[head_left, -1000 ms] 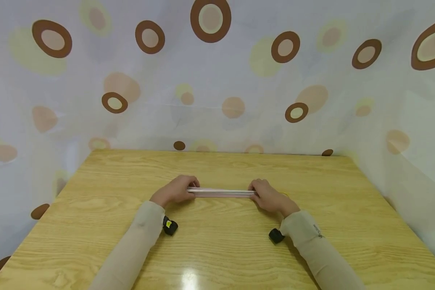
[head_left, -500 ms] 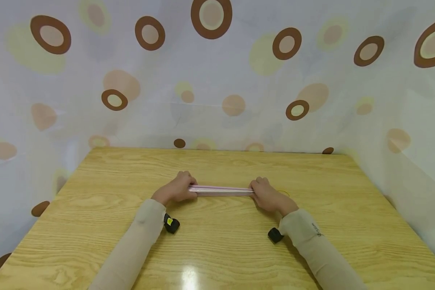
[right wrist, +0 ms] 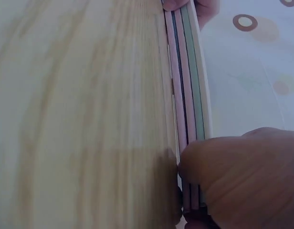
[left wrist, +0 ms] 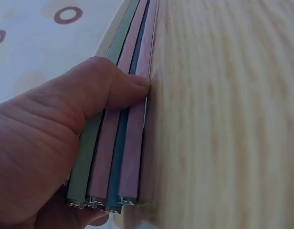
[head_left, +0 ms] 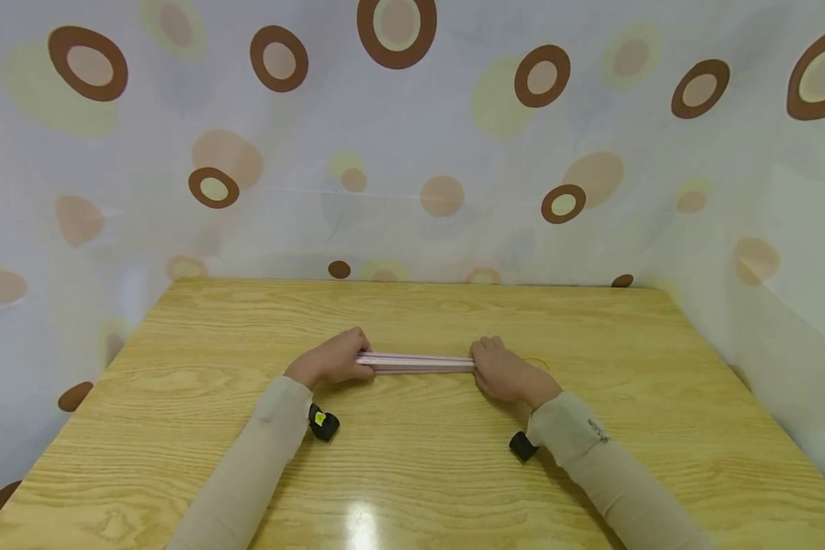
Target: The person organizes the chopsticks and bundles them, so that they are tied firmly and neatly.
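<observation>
A stack of long, narrow flat strips (head_left: 419, 363) stretches level between both hands, low over the table. Seen from the left wrist, green, pink and blue edges lie side by side, and the green strip (left wrist: 78, 179) ends in a small jagged profile. My left hand (head_left: 334, 357) grips the stack's left end, its thumb across the coloured edges. The other end is gripped by my right hand (head_left: 507, 371), whose thumb side covers part of the strips in the right wrist view. Behind the right wrist, a thin yellow loop (head_left: 538, 361) lies partly hidden on the table.
A wood-grain table (head_left: 412, 458) extends beneath both arms. White cloth with brown and peach circles (head_left: 447, 137) hangs behind it and along both sides. A small black camera (head_left: 324, 424) sits at the left wrist, another black camera (head_left: 522, 447) at the right.
The stack has turned a little, showing a pink edge along its top. The right hand has shifted slightly left, and more of the yellow loop shows.
</observation>
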`<action>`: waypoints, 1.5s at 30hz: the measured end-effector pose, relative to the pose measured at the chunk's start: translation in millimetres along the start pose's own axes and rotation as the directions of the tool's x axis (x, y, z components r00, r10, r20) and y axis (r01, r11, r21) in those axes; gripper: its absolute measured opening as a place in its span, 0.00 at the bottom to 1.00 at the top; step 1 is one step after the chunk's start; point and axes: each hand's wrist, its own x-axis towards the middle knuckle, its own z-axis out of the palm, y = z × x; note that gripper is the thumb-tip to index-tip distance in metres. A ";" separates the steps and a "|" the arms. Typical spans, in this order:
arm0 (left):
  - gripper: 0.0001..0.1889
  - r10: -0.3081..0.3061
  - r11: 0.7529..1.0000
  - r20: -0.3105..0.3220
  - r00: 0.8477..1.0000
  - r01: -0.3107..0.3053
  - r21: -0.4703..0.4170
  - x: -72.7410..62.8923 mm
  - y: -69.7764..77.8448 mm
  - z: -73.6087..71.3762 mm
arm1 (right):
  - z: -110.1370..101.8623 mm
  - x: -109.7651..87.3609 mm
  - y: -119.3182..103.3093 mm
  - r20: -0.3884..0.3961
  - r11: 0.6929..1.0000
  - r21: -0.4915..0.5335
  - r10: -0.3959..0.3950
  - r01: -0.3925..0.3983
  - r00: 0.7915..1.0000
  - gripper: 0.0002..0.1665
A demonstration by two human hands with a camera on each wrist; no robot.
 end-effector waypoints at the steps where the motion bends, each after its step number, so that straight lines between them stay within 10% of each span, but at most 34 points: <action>1: 0.07 0.005 1.000 -0.001 1.000 -0.005 0.004 0.1 0.7 -0.4 | -0.5 0.0 -0.2 0.000 1.000 -0.006 -0.002 0.002 1.000 0.03; 13: 0.06 0.043 0.999 -0.033 0.999 -0.042 0.017 -2.6 3.6 1.2 | -2.7 -2.0 -4.5 0.030 0.996 -0.084 0.008 -0.006 1.000 0.04; 22: 0.08 0.007 1.000 -0.039 0.999 -0.008 -0.029 -2.4 -1.3 2.5 | -2.6 0.3 4.2 0.045 0.996 0.084 0.019 -0.023 0.999 0.03; 30: 0.07 0.017 0.999 -0.038 0.999 -0.019 -0.037 -1.5 2.1 -2.8 | 1.1 3.3 23.6 0.014 0.931 0.358 0.065 -0.065 0.998 0.05; 45: 0.07 0.037 0.999 0.008 0.999 -0.037 -0.023 -3.7 9.5 -7.7 | -2.9 0.6 21.2 -0.006 0.847 0.524 0.112 -0.092 0.994 0.12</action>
